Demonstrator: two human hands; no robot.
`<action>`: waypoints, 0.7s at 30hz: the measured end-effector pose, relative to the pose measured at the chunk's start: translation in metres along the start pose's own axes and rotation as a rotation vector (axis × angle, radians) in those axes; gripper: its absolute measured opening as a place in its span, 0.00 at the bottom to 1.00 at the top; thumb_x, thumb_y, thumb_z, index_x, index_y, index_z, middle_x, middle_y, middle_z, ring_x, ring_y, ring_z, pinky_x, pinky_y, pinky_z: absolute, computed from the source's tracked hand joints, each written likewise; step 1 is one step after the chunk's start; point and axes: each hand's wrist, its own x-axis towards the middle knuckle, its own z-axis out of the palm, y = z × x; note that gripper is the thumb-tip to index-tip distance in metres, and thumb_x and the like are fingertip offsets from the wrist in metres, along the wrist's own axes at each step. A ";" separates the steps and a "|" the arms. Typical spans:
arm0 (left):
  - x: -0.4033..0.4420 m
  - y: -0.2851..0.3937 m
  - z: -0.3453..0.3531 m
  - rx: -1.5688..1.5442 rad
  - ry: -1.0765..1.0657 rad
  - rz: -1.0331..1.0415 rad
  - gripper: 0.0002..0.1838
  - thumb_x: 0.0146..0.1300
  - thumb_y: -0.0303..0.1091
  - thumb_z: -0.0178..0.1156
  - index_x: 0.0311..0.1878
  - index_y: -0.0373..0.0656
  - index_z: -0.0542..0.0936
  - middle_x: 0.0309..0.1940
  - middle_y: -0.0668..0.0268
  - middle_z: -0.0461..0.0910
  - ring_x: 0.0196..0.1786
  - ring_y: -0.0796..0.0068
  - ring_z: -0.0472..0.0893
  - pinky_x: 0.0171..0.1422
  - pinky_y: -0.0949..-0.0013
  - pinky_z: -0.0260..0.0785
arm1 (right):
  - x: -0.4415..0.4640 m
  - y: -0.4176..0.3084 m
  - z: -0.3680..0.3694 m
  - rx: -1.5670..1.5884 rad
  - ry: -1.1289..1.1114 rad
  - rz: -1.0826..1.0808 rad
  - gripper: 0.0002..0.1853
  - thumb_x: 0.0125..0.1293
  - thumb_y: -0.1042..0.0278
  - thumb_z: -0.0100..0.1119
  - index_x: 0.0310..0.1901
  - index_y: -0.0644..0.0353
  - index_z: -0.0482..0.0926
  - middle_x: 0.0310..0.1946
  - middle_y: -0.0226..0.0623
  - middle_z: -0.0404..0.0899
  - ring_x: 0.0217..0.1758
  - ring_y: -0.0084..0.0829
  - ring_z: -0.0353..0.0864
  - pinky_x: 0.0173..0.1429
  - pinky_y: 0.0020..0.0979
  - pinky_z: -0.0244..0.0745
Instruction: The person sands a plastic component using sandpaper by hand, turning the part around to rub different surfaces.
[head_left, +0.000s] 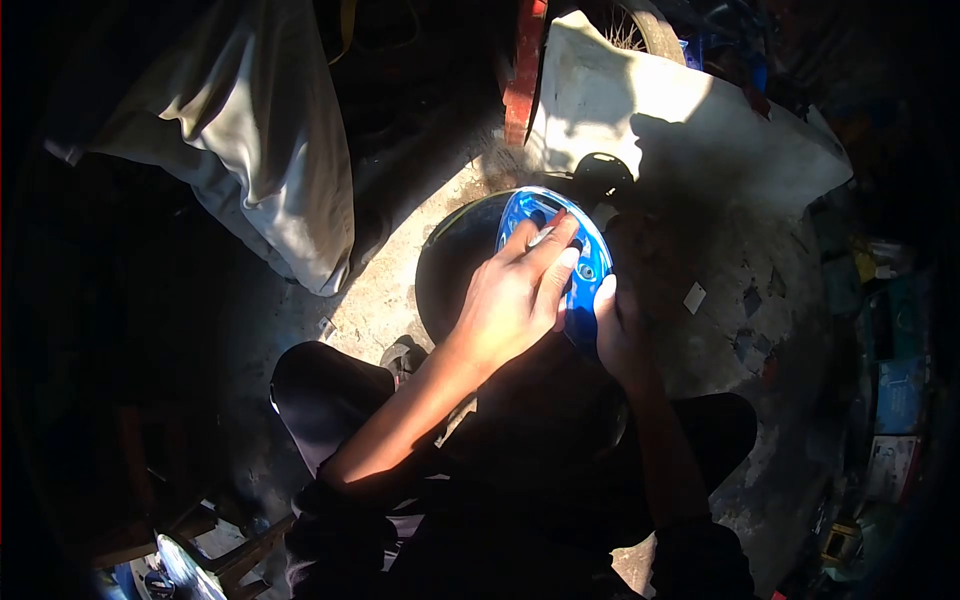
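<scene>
So, both hands on the blue part [582, 305]!

Here it is, slanted over the far right side of the dark round thing [447, 255], between the two hands; whether it rests there, I can't tell. The left hand [500, 305] has its grip drawn close, fingers and thumb pinching a slim tool [541, 236] over the face; the fingers hide whether its tip makes contact. The right hand [620, 330] has a half-curled grip on the edge, thumb along it, other fingers mostly out of sight. Looks like close handwork on that face is the step, and the next move calls for a steady right grip, a light left one.
</scene>
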 end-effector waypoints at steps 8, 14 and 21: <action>-0.001 -0.009 -0.001 0.007 0.049 0.068 0.20 0.77 0.44 0.53 0.64 0.45 0.81 0.48 0.47 0.81 0.41 0.42 0.86 0.46 0.51 0.80 | -0.002 0.003 -0.006 -0.019 -0.041 0.032 0.29 0.84 0.51 0.37 0.36 0.63 0.83 0.28 0.34 0.84 0.29 0.22 0.79 0.39 0.27 0.73; 0.009 -0.005 -0.014 0.086 0.031 -0.077 0.17 0.77 0.40 0.54 0.61 0.45 0.82 0.46 0.49 0.81 0.40 0.44 0.85 0.44 0.51 0.79 | -0.003 0.001 -0.006 -0.014 -0.050 -0.035 0.29 0.84 0.52 0.37 0.36 0.64 0.83 0.29 0.34 0.84 0.31 0.24 0.81 0.41 0.28 0.74; 0.012 -0.001 -0.014 0.094 0.032 -0.217 0.19 0.79 0.40 0.52 0.60 0.36 0.81 0.41 0.50 0.80 0.38 0.51 0.83 0.46 0.57 0.74 | -0.001 0.001 -0.005 -0.034 -0.064 -0.019 0.27 0.84 0.55 0.40 0.36 0.64 0.83 0.29 0.35 0.84 0.31 0.23 0.81 0.40 0.28 0.74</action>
